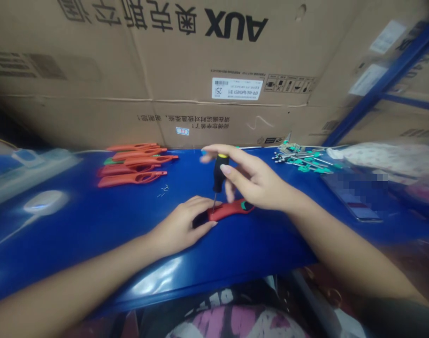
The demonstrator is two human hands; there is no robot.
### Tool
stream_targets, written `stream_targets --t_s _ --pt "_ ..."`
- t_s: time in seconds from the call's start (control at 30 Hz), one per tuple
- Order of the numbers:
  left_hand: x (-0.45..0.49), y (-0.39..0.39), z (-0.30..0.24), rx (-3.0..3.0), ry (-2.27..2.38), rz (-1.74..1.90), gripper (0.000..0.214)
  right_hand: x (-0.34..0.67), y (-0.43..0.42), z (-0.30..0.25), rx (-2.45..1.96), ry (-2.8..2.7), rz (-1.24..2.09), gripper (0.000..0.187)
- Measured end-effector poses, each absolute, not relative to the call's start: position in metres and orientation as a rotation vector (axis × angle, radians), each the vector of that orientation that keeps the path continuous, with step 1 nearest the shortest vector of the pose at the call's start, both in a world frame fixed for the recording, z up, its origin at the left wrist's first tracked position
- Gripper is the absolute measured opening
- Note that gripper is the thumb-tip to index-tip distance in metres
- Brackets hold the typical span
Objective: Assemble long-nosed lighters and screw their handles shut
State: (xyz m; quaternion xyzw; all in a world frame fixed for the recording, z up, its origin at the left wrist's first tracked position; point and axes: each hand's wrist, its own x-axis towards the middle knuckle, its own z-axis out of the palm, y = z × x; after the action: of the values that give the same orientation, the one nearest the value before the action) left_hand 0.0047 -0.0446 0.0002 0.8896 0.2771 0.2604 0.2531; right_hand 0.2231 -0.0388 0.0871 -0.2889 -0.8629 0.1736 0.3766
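1. Brown cardboard boxes (165, 70) stand along the back of the glossy blue bench (95, 220).
2. Left hand (181, 227): its grip is closed over the red plastic handle (230, 209), pinning it at the bench's near middle. It should press firmly so the handle cannot swivel.
3. Right hand (260, 185): its grip is closed round the black, yellow-capped screwdriver (218, 173), whose tip is on the handle. The screwdriver is best kept upright.
4. Spare orange-red handles (133, 166) lie at the far left, with tiny metal screws (163, 191) beside them.

Left hand (186, 224) pressing, right hand (254, 182) gripping.

Head camera: forward-down, close over left hand (186, 223), right hand (260, 185), table (95, 220).
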Motion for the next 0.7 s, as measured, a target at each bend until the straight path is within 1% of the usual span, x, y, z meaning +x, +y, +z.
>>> stream_targets --t_s 0.03,0.07,0.1,0.13,0.2,0.23,0.33,0.37,0.4,0.47,0.53,0.57,0.6,0.67,0.7 --pt "0.005 -0.044 0.000 2.419 0.751 0.708 0.034 0.224 -0.038 0.088 -0.712 -2.202 0.508 0.033" --pt "0.005 -0.044 0.000 2.420 0.749 0.707 0.034 0.225 -0.037 0.088 -0.682 -2.186 0.488 0.028" --pt "0.005 -0.044 0.000 2.420 0.746 0.707 0.034 0.227 -0.035 0.088 -0.664 -2.162 0.396 0.025" --pt "0.005 -0.044 0.000 2.418 0.742 0.708 0.033 0.228 -0.034 0.088 -0.659 -2.135 0.265 0.026" --pt "0.005 -0.044 0.000 2.414 0.736 0.713 0.032 0.229 -0.033 0.087 -0.682 -2.111 0.088 0.034" --pt "0.005 -0.044 0.000 2.410 0.735 0.716 0.032 0.230 -0.034 0.088 -0.701 -2.133 0.117 0.037" --pt "0.005 -0.045 0.001 2.396 0.729 0.722 0.032 0.233 -0.039 0.094 -0.716 -2.219 0.495 0.043" --pt "0.005 -0.045 0.001 2.394 0.728 0.725 0.032 0.234 -0.041 0.097 -0.704 -2.226 0.556 0.041" --pt "0.006 -0.045 0.001 2.393 0.726 0.729 0.031 0.234 -0.042 0.098 -0.698 -2.223 0.536 0.036" --pt "0.006 -0.045 0.001 2.392 0.720 0.737 0.031 0.233 -0.043 0.098 -0.688 -2.181 0.323 0.023" --pt "0.006 -0.045 0.002 2.385 0.710 0.742 0.032 0.230 -0.043 0.094 -0.676 -2.115 0.090 0.019" --pt "0.006 -0.045 0.002 2.383 0.704 0.741 0.032 0.228 -0.043 0.091 -0.676 -2.105 0.044 0.021" --pt "0.006 -0.045 0.002 2.382 0.700 0.740 0.032 0.226 -0.043 0.089 -0.679 -2.116 0.065 0.026" --pt "0.006 -0.045 0.002 2.383 0.697 0.739 0.032 0.224 -0.043 0.085 -0.692 -2.166 0.274 0.040" --pt "0.006 -0.045 0.002 2.384 0.697 0.737 0.032 0.223 -0.043 0.084 -0.694 -2.182 0.399 0.043"
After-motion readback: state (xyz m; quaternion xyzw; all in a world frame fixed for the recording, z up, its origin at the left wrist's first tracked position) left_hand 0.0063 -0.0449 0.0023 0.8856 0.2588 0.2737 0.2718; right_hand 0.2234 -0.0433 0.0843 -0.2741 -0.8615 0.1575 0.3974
